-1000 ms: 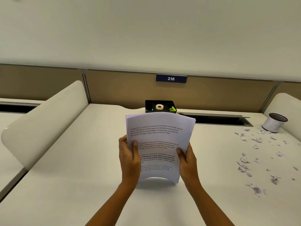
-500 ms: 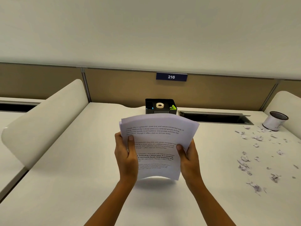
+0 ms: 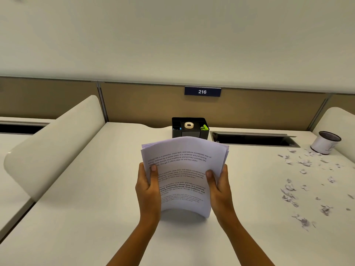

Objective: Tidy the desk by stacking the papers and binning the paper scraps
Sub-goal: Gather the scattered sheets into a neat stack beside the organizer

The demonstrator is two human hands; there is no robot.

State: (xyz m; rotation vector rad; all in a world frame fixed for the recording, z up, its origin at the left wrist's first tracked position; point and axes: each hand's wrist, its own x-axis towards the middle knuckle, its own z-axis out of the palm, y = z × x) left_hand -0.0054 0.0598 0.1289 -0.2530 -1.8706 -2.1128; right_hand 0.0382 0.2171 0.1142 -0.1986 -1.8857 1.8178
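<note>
Left grip [image 3: 148, 187], right grip [image 3: 219, 187]: both clasp papers [image 3: 184, 169] by side edges | paper scraps [image 3: 288, 192]: strewn on bench [image 3: 96, 208], right of right grip.

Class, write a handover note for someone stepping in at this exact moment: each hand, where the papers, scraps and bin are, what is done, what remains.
Left hand and right hand each grip a side of the printed paper stack, held upright over the desk, top edges uneven.
Paper scraps lie scattered on the desk's right side; the small white bin stands at the far right, beyond them.
Done: papers gathered.
Left: square the stack, lay it down, bin the scraps.
</note>
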